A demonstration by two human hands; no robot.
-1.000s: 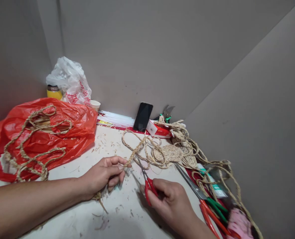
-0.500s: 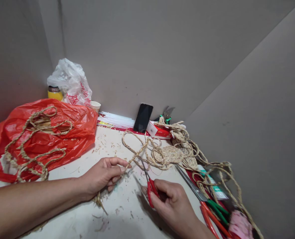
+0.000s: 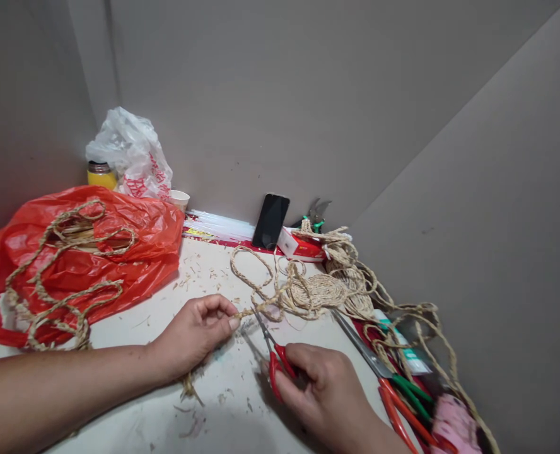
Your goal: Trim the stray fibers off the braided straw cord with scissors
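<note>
Between thumb and forefinger, my left hand (image 3: 207, 328) pinches a braided straw cord (image 3: 248, 312) that runs right toward a loose loop and a flat coil. A short frayed bit of straw (image 3: 190, 386) shows below that hand. My right hand (image 3: 320, 388) has its fingers in the handles of small red-handled scissors (image 3: 271, 353). Their blades point up and left, slightly parted, with the tips right at the cord. A flat coil of braided cord (image 3: 318, 294) lies beyond the scissors.
A red plastic bag (image 3: 138, 271) with more cord lies at left. Behind stand a white bag (image 3: 128, 151), a yellow jar (image 3: 101, 175), a paper cup (image 3: 180, 200) and a leaning phone (image 3: 271, 221). Large shears (image 3: 374, 362) lie at right by a pink roll (image 3: 455, 425). Scraps litter the table.
The scissors have shifted slightly left, their tips now at the cord and their handles further apart. The cord at my left hand lies flatter, and its fingers have closed up.
</note>
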